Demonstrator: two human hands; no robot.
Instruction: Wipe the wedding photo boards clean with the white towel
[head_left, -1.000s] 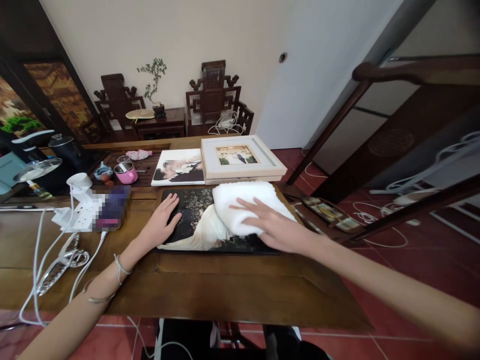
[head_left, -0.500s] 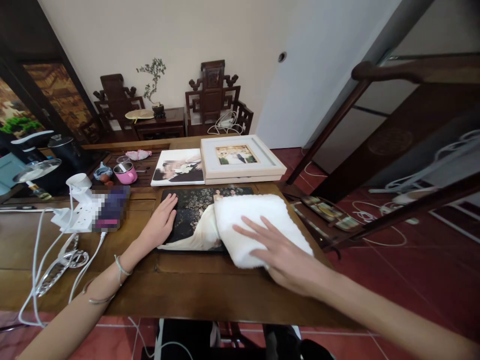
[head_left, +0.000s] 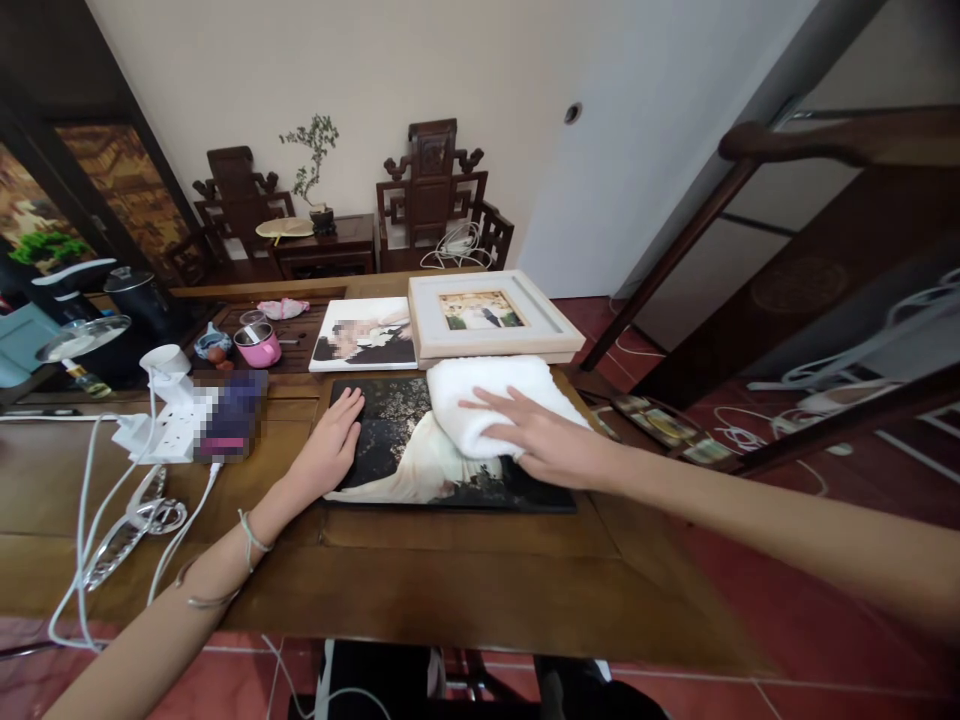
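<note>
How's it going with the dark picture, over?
Left grip open, resting on left edge of dark picture. Right grip spread open atop white cloth. Cloth hides the picture's upper right.

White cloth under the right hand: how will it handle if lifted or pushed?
The white cloth will probably flop if lifted: its edges look soft. Its fluffy surface suggests little weight for its bulk. Pushed by the right hand, it may bunch rather than roll, lying flattish on the dark picture.
</note>
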